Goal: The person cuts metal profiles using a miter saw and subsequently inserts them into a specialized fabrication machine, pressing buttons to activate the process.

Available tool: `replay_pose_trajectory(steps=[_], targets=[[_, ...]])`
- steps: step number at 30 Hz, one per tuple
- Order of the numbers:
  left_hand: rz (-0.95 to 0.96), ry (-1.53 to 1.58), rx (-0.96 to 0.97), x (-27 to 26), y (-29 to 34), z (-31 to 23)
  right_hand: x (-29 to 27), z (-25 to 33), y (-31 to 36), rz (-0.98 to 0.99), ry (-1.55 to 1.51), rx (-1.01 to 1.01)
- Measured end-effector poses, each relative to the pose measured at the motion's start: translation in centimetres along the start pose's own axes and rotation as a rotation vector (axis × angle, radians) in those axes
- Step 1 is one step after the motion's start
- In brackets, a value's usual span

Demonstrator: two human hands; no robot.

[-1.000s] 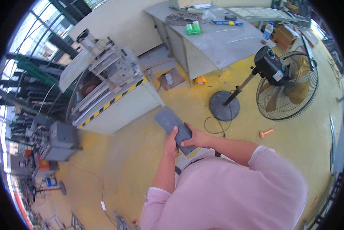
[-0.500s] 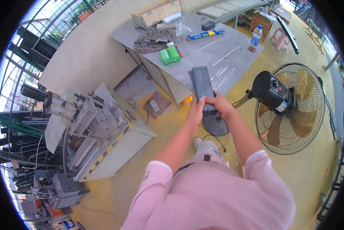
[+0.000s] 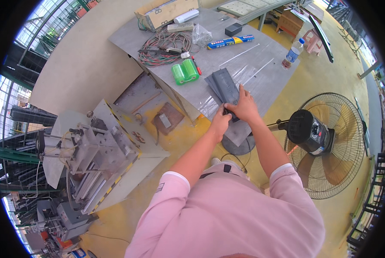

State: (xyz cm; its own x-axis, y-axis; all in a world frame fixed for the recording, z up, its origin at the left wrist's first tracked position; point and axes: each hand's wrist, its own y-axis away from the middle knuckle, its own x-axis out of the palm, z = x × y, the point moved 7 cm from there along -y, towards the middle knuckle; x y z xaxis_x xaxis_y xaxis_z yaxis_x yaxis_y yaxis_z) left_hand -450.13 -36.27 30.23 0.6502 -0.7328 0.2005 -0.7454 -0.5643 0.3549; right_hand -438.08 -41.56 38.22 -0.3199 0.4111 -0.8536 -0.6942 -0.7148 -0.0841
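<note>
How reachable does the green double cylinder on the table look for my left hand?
Probably yes: the green double cylinder sits ahead and left of your left hand, with open tabletop between, though that hand would likely have to leave the dark grey piece first.

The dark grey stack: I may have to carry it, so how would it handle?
The dark grey stack is probably stiff, given its straight edges. It might slide apart, as its layers sit offset. It seems unlikely to roll, being flat-sided.
</note>
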Motion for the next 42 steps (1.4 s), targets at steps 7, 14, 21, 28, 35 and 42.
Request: replay_pose_trajectory(steps=[7,14,21,28,35,42], targets=[[-0.001,0.296,-0.079,-2.0,0.6,-0.4,-0.4,4.2,0.2,0.202,0.287,-0.006],[0.084,0.285,-0.063,-2.2,1.2,-1.9,0.3,3.3,-0.6,0.151,0.250,0.015],[0.060,0.032,-0.028,-2.1,-0.5,-2.6,-1.3,2.2,-1.0,0.073,0.055,0.014],[0.033,-0.014,-0.010,-2.1,-1.1,-2.5,-1.9,0.7,-1.0,-0.056,-0.041,-0.031],[-0.031,-0.079,0.062,-1.6,-1.1,-4.3,-1.5,-0.2,-1.9,0.078,0.033,0.025],[-0.031,-0.078,0.093,-1.8,-1.2,-3.0,-1.5,0.9,-2.0,0.118,0.017,0.076]])
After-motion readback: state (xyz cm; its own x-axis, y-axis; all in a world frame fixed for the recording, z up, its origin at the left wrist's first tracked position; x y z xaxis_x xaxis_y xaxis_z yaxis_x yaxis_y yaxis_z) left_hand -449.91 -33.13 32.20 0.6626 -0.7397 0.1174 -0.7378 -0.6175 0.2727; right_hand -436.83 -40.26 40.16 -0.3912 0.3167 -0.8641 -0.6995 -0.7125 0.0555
